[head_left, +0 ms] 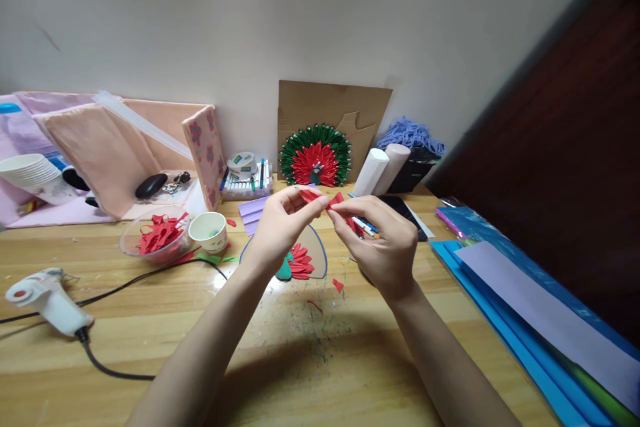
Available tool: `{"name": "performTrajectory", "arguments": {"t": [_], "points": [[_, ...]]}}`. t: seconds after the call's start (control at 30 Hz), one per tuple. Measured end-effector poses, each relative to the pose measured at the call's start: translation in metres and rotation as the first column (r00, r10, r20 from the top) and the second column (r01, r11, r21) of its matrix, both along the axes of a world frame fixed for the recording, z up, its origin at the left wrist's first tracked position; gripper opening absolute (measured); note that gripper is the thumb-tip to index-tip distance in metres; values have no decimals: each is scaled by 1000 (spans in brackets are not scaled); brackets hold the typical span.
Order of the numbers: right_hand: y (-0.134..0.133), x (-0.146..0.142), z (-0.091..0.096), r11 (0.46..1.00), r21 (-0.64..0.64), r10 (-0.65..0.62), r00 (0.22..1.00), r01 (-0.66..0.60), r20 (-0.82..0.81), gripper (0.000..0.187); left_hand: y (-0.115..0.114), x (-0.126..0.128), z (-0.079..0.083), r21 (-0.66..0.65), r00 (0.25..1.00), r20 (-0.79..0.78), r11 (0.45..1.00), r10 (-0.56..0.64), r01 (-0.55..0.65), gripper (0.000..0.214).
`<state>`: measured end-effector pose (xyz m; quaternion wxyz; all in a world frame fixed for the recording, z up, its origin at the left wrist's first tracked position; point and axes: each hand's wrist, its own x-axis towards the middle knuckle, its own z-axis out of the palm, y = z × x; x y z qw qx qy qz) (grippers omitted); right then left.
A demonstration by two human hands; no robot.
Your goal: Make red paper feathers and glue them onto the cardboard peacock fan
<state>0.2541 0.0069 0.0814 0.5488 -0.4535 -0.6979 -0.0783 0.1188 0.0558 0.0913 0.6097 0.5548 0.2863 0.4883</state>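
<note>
My left hand [287,217] and my right hand [383,237] meet above the table, both pinching one strip of red crepe paper [337,199]. The strip looks bunched between the fingertips. Below them lies a rounded cardboard piece [317,247] with a dark blue edge. On it is a fan of red paper petals [301,261] beside a green shape [285,268]; my left hand and forearm hide part of it. A red scrap [339,285] sits nearer me on the wood. Left of my hands, a clear bowl [129,240] holds several red strips.
A white hot glue gun [50,300] with a black cord rests at the left. Beside the bowl stands a paper cup [209,235]. A finished peacock picture [316,160] leans on the wall. Blue folders [480,287] line the right side; a marker box [247,181] is behind.
</note>
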Motion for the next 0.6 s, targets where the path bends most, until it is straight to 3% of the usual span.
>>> {"name": "performTrajectory", "arguments": {"t": [0.27, 0.6], "points": [[0, 2, -1, 1000, -6, -13, 1000, 13, 18, 7, 6, -6, -2, 25, 1000, -2, 1000, 12, -12, 24], [1, 1, -2, 999, 22, 29, 999, -30, 43, 10, 9, -11, -2, 56, 991, 25, 990, 132, -133, 20]]}}
